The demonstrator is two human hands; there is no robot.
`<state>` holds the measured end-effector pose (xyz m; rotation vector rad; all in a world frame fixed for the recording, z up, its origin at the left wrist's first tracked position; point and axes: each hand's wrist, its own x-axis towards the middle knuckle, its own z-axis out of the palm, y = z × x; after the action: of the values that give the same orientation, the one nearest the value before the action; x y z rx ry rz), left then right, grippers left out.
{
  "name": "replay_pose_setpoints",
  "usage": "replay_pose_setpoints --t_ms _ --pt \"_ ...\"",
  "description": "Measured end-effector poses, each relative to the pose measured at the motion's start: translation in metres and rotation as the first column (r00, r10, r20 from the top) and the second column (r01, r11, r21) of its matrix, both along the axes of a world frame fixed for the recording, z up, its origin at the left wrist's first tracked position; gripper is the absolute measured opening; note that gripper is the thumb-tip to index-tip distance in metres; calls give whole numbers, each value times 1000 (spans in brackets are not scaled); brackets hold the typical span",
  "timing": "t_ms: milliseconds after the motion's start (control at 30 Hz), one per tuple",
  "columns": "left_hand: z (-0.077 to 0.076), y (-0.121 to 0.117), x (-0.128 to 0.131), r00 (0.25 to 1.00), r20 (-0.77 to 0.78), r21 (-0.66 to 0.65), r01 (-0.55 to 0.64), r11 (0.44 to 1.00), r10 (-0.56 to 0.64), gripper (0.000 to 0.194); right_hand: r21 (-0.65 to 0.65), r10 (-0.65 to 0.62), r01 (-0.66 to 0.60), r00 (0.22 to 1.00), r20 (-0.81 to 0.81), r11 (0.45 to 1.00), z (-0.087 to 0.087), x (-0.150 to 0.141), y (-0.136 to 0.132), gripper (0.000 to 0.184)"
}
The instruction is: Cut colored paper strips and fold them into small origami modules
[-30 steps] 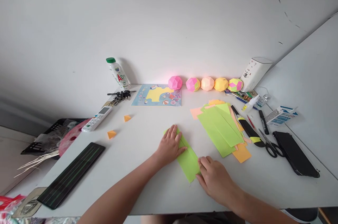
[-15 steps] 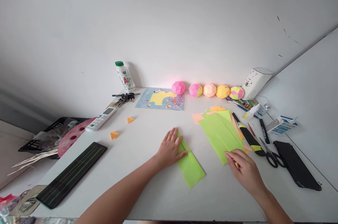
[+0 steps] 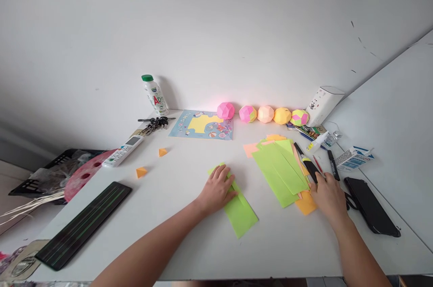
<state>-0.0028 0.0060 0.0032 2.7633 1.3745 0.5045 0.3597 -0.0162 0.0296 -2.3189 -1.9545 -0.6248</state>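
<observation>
My left hand (image 3: 218, 190) lies flat on a folded strip of green paper (image 3: 241, 219), its fingers stretched out and pressing it to the table. On the right, my right hand (image 3: 329, 194) has its fingers closed over the handle of a utility knife (image 3: 309, 167), which still lies on the table. The hand hides the knife's rear end and much of the scissors (image 3: 352, 201). Between my hands is a loose stack of green paper sheets (image 3: 279, 169), with orange paper (image 3: 306, 203) and peach paper (image 3: 249, 150) poking out.
Several folded paper balls (image 3: 265, 114) line the wall beside a blue card (image 3: 182, 127). A bottle (image 3: 155, 95), keys (image 3: 157, 123), a remote (image 3: 122, 151) and a dark panel (image 3: 86, 224) stand left. Glue (image 3: 317, 142), a marker (image 3: 333, 165) and a black phone-like slab (image 3: 372, 205) lie right.
My right hand has left the corner of the green paper stack and moved right, onto the utility knife. My left hand stays on the folded green strip. The view has shifted slightly.
</observation>
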Motion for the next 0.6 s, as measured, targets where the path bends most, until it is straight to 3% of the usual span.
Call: replay_pose_setpoints --t_ms 100,233,367,433,500,600 --pt "-2 1 1 999 45 -28 29 999 -28 28 -107 -58 57 998 -1 993 0 2 2 41" --pt "-4 1 2 996 92 -40 9 999 -5 24 -166 -71 58 994 -79 984 3 7 7 42" --pt "-4 0 4 994 107 -39 -22 999 26 24 -22 49 -55 978 -201 998 11 13 3 41" --pt "-4 -1 5 994 101 -24 -33 999 36 26 90 146 -126 952 -269 988 17 11 -12 41" --pt "-5 -2 5 996 81 -8 -41 999 41 28 120 266 -237 887 -379 964 24 4 -38 42" --pt "-5 -2 5 998 28 -3 -47 999 47 34 0 349 -440 712 -609 898 30 -16 -90 40"
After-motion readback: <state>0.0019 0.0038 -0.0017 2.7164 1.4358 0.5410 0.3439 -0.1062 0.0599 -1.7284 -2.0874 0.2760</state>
